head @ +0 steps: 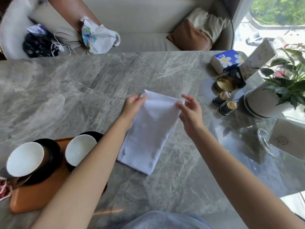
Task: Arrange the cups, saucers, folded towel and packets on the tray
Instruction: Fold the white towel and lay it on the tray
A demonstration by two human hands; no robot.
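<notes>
From the head camera: pinches the far-left corner of the white folded towel [148, 129] with the left hand [132, 106], likely to square the fold; holds the right hand [191, 113], fingers spread and relaxed, at the far-right corner, contact unclear. Handles it flat on the worktop [82, 83], right of the orange tray [38, 195], not yet aboard. Already on the tray's far end: two cups [24, 159] on black saucers [55, 152], leaving near space free.

The single head view looks forward and steeply down, close over the marble table's [82, 90] near edge.
</notes>
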